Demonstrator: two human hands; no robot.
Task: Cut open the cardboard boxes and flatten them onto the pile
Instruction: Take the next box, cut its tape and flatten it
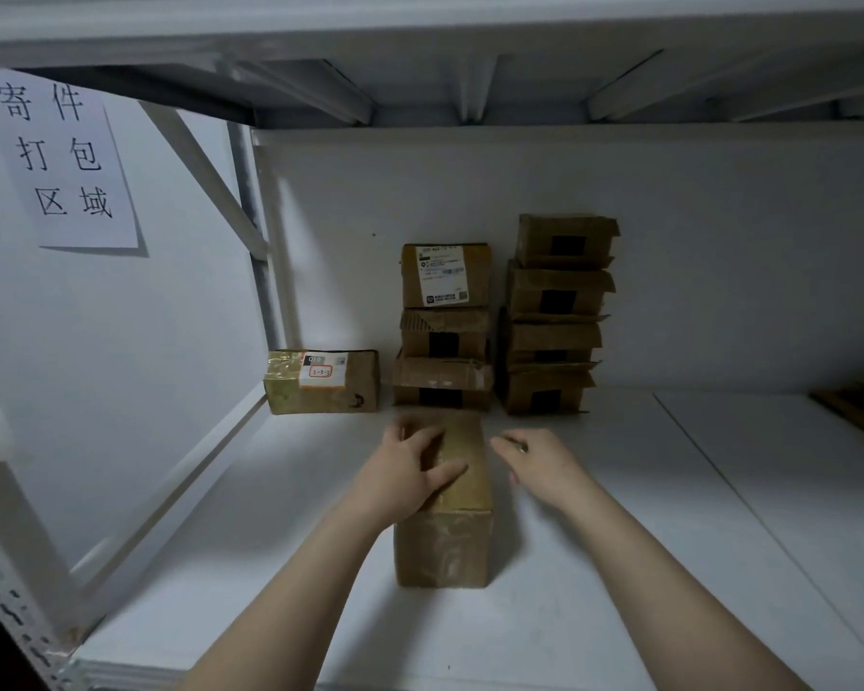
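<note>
Head view: a brown taped box (445,531) stood on the white shelf (644,541), lengthwise away from the person, near the middle of the frame. The left hand (410,471) lay on its top toward the far end. The palm was on the left half, the thumb stretched across the top toward 3 o'clock, and the fingers bent over the far left edge, so it was grasping the box. The fingertips were blurred.

The right hand (539,466) hovered just beside the box at 3 o'clock, apart from it, with its fingers curled inward. A small glint (519,447) showed at the knuckles. Whether the hand pinched something or was merely clenched I could not tell.

Beyond the box, against the back wall:
- At 12 o'clock stood a three-stack (445,326) of boxes, the top one bearing a white label.
- At 1 o'clock, just beside it, rose a four-stack (557,316), taller, with dark tape patches on the near faces and ragged flaps.
- At 10 o'clock a labelled box (323,381) sat alone in the shelf's left corner, with glossy tape and a white sticker ringed in red.

Far off at 3 o'clock, cut by the frame edge, lay flat cardboard (859,411), well apart from the box.

A paper sign (66,157) with six large characters hung on the left wall at 10 o'clock. The upper shelf (420,22) ran overhead at 12 o'clock
</note>
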